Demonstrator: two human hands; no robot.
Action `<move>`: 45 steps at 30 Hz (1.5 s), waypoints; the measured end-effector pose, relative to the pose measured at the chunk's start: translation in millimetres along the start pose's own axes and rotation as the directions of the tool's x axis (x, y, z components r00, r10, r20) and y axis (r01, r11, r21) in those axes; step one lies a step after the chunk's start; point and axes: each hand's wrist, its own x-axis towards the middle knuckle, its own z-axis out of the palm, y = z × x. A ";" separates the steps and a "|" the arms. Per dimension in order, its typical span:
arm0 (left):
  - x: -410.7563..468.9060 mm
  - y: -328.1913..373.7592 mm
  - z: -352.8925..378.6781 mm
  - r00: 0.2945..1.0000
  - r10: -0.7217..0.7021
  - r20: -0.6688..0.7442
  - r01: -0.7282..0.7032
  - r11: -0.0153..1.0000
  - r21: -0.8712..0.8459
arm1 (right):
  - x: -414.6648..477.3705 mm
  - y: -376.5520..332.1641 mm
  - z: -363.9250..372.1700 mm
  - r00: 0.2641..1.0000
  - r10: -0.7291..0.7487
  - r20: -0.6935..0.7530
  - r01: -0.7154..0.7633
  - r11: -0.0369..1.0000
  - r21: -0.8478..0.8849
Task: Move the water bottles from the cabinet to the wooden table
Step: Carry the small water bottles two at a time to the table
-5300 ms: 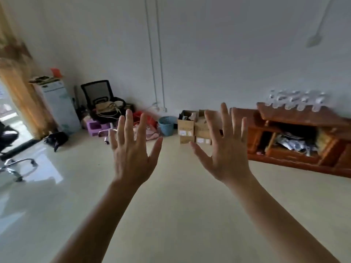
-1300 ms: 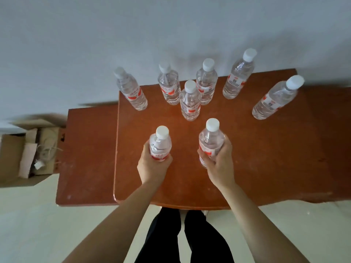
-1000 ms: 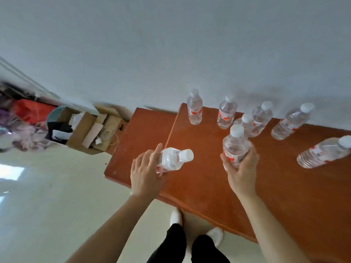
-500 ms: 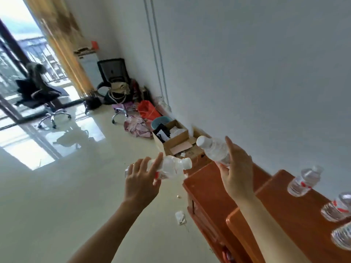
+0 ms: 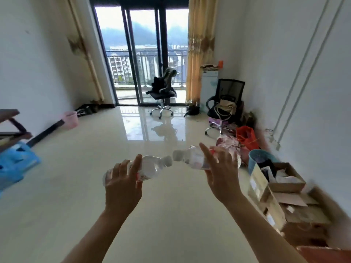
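Observation:
I hold two clear water bottles with white caps and red labels out in front of me over the floor. My left hand (image 5: pixel 123 184) grips one water bottle (image 5: pixel 152 167), lying sideways with its cap to the right. My right hand (image 5: pixel 222 174) grips the second water bottle (image 5: pixel 190 158), lying sideways with its cap to the left. The two caps nearly meet between my hands. A corner of the red-brown cabinet (image 5: pixel 322 253) shows at the bottom right. A dark wooden table edge (image 5: pixel 9 118) shows at the far left.
Open cardboard boxes (image 5: pixel 281 185), a blue bin (image 5: pixel 260 158) and red bags line the right wall. Two office chairs (image 5: pixel 163 93) stand near the balcony door. A pink bin (image 5: pixel 71 119) and blue plastic stool (image 5: pixel 15 162) sit at the left. Glossy floor lies ahead.
I lifted one bottle in each hand off the cabinet and turned left, away from the wall; the view now faces down the room toward the balcony door.

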 end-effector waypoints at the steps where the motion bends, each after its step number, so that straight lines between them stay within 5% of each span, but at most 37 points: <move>1: -0.5 -27.9 -4.0 0.999 -0.035 -0.015 0.036 0.999 0.025 | 14.4 -17.9 18.1 0.999 -0.030 0.018 0.029 0.999 0.021; 6: -14.9 -165.0 -19.9 0.966 -0.248 -0.070 0.256 0.957 0.136 | 86.6 -125.5 121.0 0.974 -0.221 0.058 0.210 0.966 0.153; 16: 58.8 -403.2 -2.8 0.879 -0.439 -0.183 0.468 0.867 0.168 | 245.9 -309.6 360.2 0.881 -0.471 0.041 0.440 0.848 0.296; 23: 125.3 -566.1 -20.9 0.824 -0.472 -0.313 0.543 0.814 0.204 | 364.0 -458.0 474.5 0.843 -0.534 0.066 0.455 0.773 0.442; 34: 95.1 -830.4 -28.6 0.581 -0.657 -0.481 0.785 0.609 0.115 | 421.9 -751.0 638.5 0.668 -0.744 0.028 0.579 0.542 0.609; 45: 154.4 -1101.1 -35.6 0.577 -0.712 -0.400 0.790 0.611 0.052 | 499.2 -975.7 770.8 0.670 -0.738 0.079 0.522 0.544 0.657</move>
